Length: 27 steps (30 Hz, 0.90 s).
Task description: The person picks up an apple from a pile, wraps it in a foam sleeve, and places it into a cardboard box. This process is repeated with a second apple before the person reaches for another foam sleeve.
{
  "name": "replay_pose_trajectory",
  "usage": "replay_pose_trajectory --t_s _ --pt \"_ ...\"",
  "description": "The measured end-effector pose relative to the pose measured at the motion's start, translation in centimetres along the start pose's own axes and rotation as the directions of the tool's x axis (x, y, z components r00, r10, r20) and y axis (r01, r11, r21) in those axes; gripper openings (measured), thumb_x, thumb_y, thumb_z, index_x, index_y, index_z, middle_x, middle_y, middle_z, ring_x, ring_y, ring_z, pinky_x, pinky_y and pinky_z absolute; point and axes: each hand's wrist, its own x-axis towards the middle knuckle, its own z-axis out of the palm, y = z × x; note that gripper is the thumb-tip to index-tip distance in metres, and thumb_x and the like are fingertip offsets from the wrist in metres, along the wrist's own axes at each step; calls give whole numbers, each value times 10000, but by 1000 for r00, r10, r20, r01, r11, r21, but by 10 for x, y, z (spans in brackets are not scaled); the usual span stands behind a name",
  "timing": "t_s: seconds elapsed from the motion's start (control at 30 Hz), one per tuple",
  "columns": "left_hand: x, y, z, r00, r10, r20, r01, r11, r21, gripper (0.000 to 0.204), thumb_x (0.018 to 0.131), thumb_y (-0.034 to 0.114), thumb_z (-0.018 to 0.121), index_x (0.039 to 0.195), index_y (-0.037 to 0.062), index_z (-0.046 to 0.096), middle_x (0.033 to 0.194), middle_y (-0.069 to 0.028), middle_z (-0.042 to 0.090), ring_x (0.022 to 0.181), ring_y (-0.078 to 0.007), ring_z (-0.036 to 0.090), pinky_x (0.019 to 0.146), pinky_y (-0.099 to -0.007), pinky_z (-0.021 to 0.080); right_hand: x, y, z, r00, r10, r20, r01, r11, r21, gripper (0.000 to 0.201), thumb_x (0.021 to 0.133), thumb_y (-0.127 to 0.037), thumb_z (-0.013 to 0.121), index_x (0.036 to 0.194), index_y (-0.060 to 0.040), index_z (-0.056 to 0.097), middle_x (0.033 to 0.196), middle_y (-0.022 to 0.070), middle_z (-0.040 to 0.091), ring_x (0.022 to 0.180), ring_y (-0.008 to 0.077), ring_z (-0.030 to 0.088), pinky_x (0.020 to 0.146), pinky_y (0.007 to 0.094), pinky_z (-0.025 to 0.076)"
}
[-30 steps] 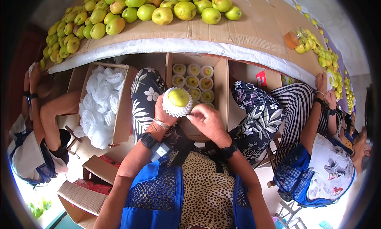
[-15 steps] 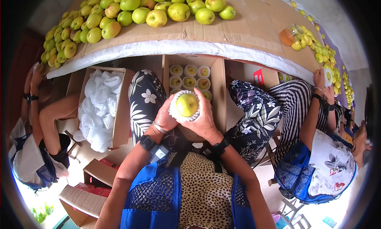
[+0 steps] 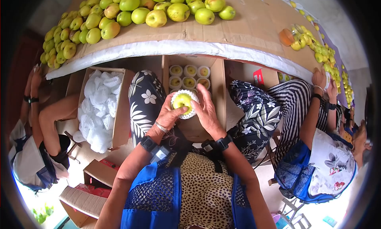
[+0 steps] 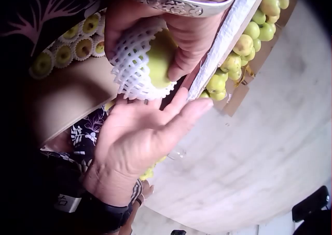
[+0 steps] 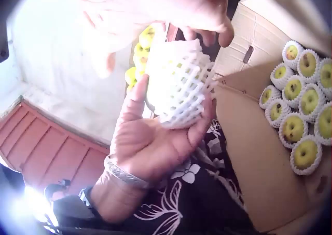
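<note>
A green apple (image 3: 182,102) in a white foam net (image 3: 191,111) is gripped by my left hand (image 3: 168,114), thumb across the fruit. In the left wrist view the net (image 4: 132,63) wraps the apple (image 4: 162,58) with one face bare. My right hand (image 3: 206,112) is beside it, fingers extended; the left wrist view shows its palm (image 4: 135,136) open below the net. In the right wrist view my left hand (image 5: 155,146) cups the netted apple (image 5: 181,84) from below.
Netted apples (image 3: 190,71) stand in rows in a cardboard box (image 3: 219,76) beyond my hands. A box of foam nets (image 3: 99,106) is at left. Loose apples (image 3: 155,18) are piled on the cardboard-covered table (image 3: 238,28). People sit on both sides, one at right (image 3: 317,157).
My right hand came up against the netted apple, then moved slightly away with fingers spread. My left thumb now lies across the apple, which sits slightly further left.
</note>
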Motion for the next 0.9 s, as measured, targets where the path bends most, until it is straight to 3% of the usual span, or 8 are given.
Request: replay_pose_trajectory --t_s 0.1,0.13,0.43,0.53,0.73,0.9 --pt "-2 -4 3 1000 -1 29 0 1000 27 660 734 -20 678 1290 94 340 1167 -41 499 1092 -185 498 904 -342 449 -6 -3 7 981 190 38 -193 978 73 439 899 -293 517 1235 -26 426 1115 126 545 1030 175 514 884 299 409" --pt "-2 -4 3 1000 -6 30 5 999 33 675 730 -21 682 1297 95 334 1166 -37 499 1094 -184 496 907 -337 445 -6 0 12 992 120 -28 -120 993 23 368 924 -300 470 1177 -34 473 1010 99 580 936 137 541 822 277 436" --pt "-4 2 4 995 -25 95 27 999 -21 651 720 -19 693 1282 88 381 1172 -29 506 1115 -169 480 952 -327 399 -4 14 15 990 130 -52 -115 967 228 404 956 -329 391 1126 17 511 1010 78 580 930 124 533 830 258 429" --pt "-3 1 2 995 -39 89 41 999 -22 651 721 -23 690 1282 88 379 1169 -28 509 1114 -171 481 957 -327 394 -4 12 13 973 231 24 -218 874 434 418 957 -343 384 1132 14 512 1015 68 575 932 116 528 841 255 426" --pt "-3 0 2 992 -42 122 40 999 18 596 749 5 670 1262 94 381 1155 -31 511 1112 -184 487 938 -357 416 -5 17 13 983 181 -17 -168 938 303 421 952 -353 395 1107 14 531 1000 62 580 920 117 531 843 262 426" --pt "-2 6 -1 978 -201 65 209 958 -196 505 816 116 625 1249 94 365 1165 -41 499 1078 -195 518 895 -401 452 3 22 5 971 236 40 -239 941 239 378 947 -318 412 1035 18 560 932 64 594 885 119 539 803 261 431"
